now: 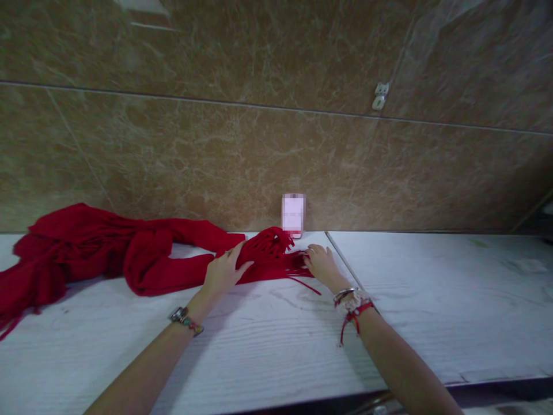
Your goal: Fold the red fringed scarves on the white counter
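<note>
A long red scarf (173,274) lies across the white table, bunched up at the left and flatter toward the middle. My left hand (222,271) rests on its upper side near the fringed end, thumb spread away from the fingers. Loose fringe (268,245) curls over just beyond that hand. At the tips of the fringe, my right hand (322,265) has its fingers bent around some strands; the fingertips are partly hidden. One strand trails toward the front of the table. Bracelets circle both wrists.
A phone (293,214) with a bright screen leans against the brown tiled wall (194,155) behind the fringe. A thin grey rod (341,253) lies on the white table (432,305), passing under my right forearm. A small white cat-shaped hook (379,97) is on the wall.
</note>
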`<state>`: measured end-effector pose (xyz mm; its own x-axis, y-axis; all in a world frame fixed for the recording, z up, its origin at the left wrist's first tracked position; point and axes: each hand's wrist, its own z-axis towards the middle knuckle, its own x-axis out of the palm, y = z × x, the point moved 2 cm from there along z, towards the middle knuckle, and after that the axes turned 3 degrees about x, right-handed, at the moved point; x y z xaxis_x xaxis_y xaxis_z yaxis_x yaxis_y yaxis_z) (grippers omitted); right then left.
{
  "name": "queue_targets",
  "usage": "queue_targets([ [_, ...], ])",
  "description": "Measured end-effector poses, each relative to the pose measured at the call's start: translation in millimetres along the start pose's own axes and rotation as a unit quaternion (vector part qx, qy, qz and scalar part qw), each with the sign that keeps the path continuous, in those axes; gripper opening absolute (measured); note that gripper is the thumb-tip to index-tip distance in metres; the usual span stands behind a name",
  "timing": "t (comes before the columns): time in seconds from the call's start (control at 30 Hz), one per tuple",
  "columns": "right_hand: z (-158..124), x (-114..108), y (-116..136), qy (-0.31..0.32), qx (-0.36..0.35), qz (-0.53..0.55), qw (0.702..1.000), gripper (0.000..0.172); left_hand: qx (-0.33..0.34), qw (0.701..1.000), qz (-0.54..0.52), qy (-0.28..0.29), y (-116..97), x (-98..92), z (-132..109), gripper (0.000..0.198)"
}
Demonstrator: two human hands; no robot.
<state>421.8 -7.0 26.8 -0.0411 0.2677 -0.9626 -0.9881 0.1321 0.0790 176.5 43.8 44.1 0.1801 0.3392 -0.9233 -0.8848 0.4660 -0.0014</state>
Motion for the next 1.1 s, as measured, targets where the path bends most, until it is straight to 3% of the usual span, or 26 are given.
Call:
queue_targets([
  [0.1, 4, 5, 12, -0.007, -0.072, 0.041, 0.997, 0.031, -0.006, 1.000, -0.002, 0.005, 0, 1.4, 0, 0.056],
  [0.17, 5, 10, 21, 0.021, -0.141, 0.058, 0.988, 0.032, -0.001, 1.000, -0.002, 0.006, -1, 0.8, 0, 0.056],
  [0.23, 4, 13, 25, 0.042, -0.167, 0.057, 0.983, 0.032, 0.002, 1.000, 0.002, 0.010, -2, -0.8, 0, 0.056],
  [0.5, 1, 7, 2, 0.028, -0.019, 0.020, 0.999, 0.034, 0.003, 1.000, 0.011, 0.001, -4, -2.8, 0, 0.054],
  [0.6, 2, 8, 7, 0.019, -0.057, 0.043, 0.997, 0.036, 0.005, 1.000, 0.011, -0.007, -3, -1.0, 1, 0.054],
  [0.73, 1, 11, 18, 0.059, -0.142, 0.056, 0.986, 0.038, 0.003, 1.000, 0.002, -0.015, -1, -0.6, 1, 0.053],
  [0.97, -3, 8, 0, 0.068, -0.028, 0.001, 0.997, 0.040, -0.014, 1.000, -0.009, -0.018, 2, -1.0, 2, 0.053],
  [1.03, -3, 7, 4, 0.057, -0.040, 0.019, 0.997, 0.041, -0.018, 1.000, -0.010, -0.014, 1, -1.1, 2, 0.054],
  [1.1, -2, 7, 14, 0.051, -0.097, 0.048, 0.993, 0.042, -0.023, 1.000, -0.011, -0.011, 0, -1.3, 3, 0.055],
])
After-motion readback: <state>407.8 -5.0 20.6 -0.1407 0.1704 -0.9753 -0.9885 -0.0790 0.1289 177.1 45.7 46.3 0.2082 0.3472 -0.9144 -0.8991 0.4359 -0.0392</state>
